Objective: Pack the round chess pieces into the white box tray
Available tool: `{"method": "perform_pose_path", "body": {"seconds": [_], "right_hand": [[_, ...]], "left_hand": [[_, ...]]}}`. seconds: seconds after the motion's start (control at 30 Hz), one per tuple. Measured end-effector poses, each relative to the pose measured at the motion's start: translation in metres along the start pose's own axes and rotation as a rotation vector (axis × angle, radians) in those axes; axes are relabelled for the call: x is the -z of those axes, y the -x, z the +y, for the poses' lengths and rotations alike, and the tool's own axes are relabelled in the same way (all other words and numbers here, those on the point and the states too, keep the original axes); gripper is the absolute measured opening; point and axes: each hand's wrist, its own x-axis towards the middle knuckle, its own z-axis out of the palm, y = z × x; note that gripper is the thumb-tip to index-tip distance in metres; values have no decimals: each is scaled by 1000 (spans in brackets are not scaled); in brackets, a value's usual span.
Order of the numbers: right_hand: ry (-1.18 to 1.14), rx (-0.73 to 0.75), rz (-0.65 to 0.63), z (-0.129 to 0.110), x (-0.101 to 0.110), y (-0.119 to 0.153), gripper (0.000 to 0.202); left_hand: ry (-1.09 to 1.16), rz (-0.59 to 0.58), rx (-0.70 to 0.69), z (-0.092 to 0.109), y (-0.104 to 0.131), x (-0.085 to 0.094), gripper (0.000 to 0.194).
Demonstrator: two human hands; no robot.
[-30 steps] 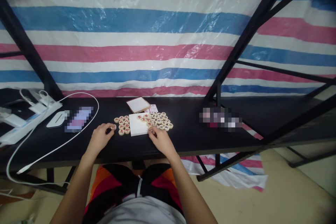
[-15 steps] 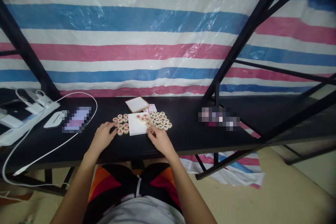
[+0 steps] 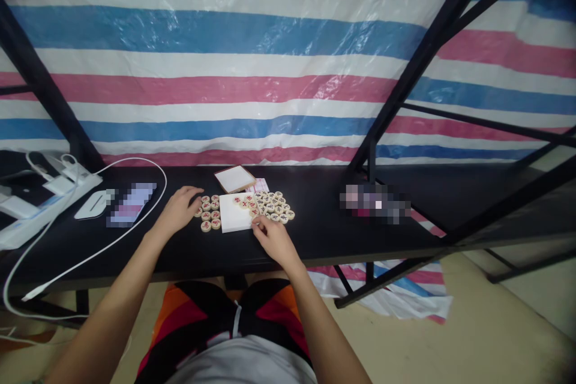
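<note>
Spanning the background, a striped tarpaulin in pink, white and blue hangs behind slanted black frame bars, which cross it and cut part of it from view. Below it runs a black table; its left and right ends run out of the picture. At the left edge lie a white power strip with a white cable looping toward the near edge, and a white mouse. Two patches on the tabletop are pixelated and cannot be identified. At centre, a flat white box lies among round wooden game pieces (their red and dark markings are too small to read), some resting on the box's far edge; a second group of pieces lies just left of it. A white lid lies behind. The left hand rests palm down, fingers curled over the far left pieces; whether it grips one cannot be told. The right hand touches the box's near right corner, fingertips pinched at a piece there, the hold itself hidden.
</note>
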Motion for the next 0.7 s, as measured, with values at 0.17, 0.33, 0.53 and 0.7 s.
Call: {"method": "perform_pose_path", "body": {"seconds": [0.17, 0.33, 0.53, 0.7], "right_hand": [[1, 3, 6, 1, -1, 0, 18], [0, 1, 5, 0, 0, 0, 18], [-2, 0, 9, 0, 0, 0, 19], [-1, 1, 9, 0, -1, 0, 19]], "left_hand": [[147, -237, -25, -13, -38, -19, 48], [200, -282, -63, -16, -43, -37, 49], [184, -266, -76, -5, -35, -34, 48], [156, -264, -76, 1, -31, -28, 49]]}}
